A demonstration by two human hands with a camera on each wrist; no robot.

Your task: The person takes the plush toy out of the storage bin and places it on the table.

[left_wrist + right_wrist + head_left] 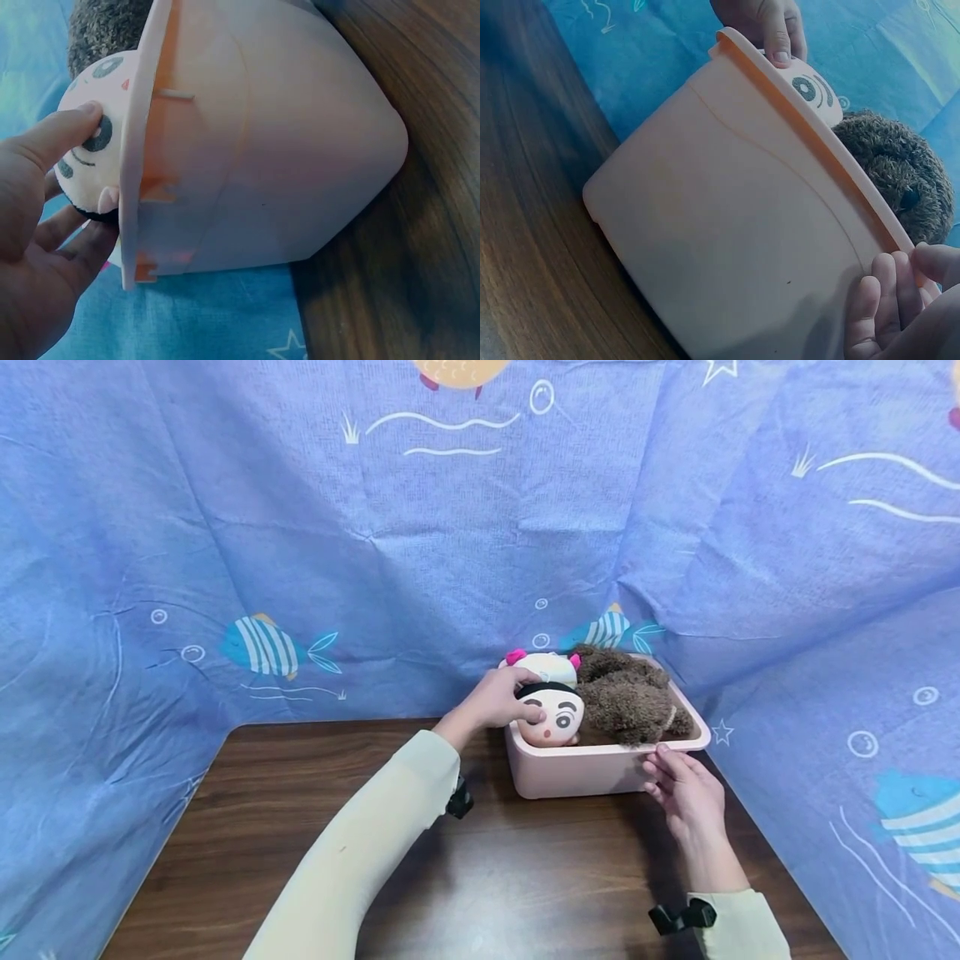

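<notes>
A pink plastic storage bin (581, 774) stands at the back right of the table. In its left end lies a plush doll (564, 727) with a round cartoon face and black hair. My left hand (495, 697) grips the doll's head, the thumb across its face and the other fingers round the hair side. My right hand (693, 793) pinches the bin's front rim near its right corner; in the right wrist view the fingers (885, 289) lie against the outer wall. A curly brown plush toy (628, 702) fills the bin's middle and right.
Behind the doll sits a white plush toy (553, 668) with bright pink parts, inside the bin. The dark wood table (480, 885) extends in front and to the left. A blue fish-patterned cloth (420, 577) hangs close behind the bin and along both sides.
</notes>
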